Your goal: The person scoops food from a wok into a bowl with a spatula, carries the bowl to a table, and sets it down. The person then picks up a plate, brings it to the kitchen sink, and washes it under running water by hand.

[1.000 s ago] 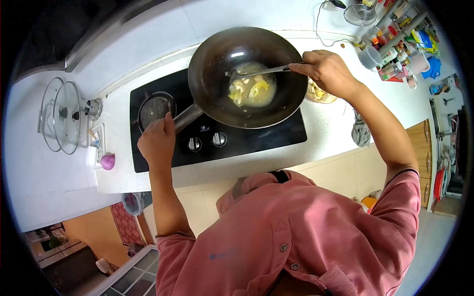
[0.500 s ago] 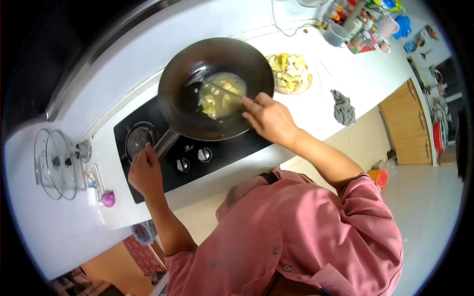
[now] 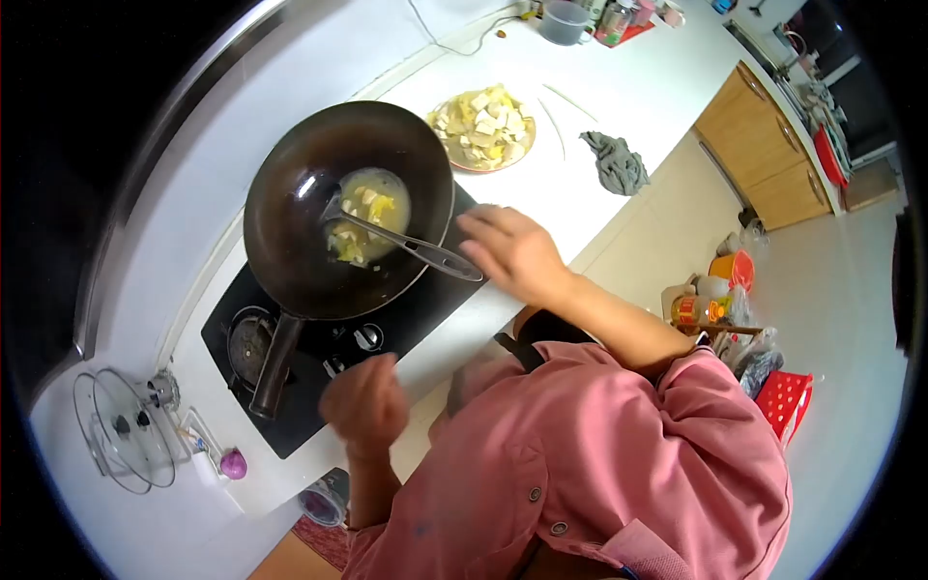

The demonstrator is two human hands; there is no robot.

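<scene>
A dark wok (image 3: pixel 280 193) sits on the black gas hob (image 3: pixel 440 280), with pale and yellow-green food pieces (image 3: pixel 372 203) in cloudy liquid inside. A metal spatula (image 3: pixel 406 244) leans in the wok, its handle resting across the near rim. Beside the handle's end is my right hand (image 3: pixel 522 256), fingers stretched out and holding nothing. My left hand (image 3: pixel 367 406) is off the wok handle (image 3: pixel 277 362), hovering by the hob's front edge near the knobs (image 3: pixel 367 336). Motion smears its fingers.
A plate (image 3: pixel 483 170) piled with cut food stands right of the wok, near a grey cloth (image 3: pixel 616 162). Glass lids (image 3: pixel 126 425) and a purple onion (image 3: pixel 233 464) are at the left. A plastic tub (image 3: pixel 564 21) and bottles stand at the back.
My right hand has let go of the spatula, which now rests on the wok's rim. My left hand has left the wok handle and moved right. The view has shifted.
</scene>
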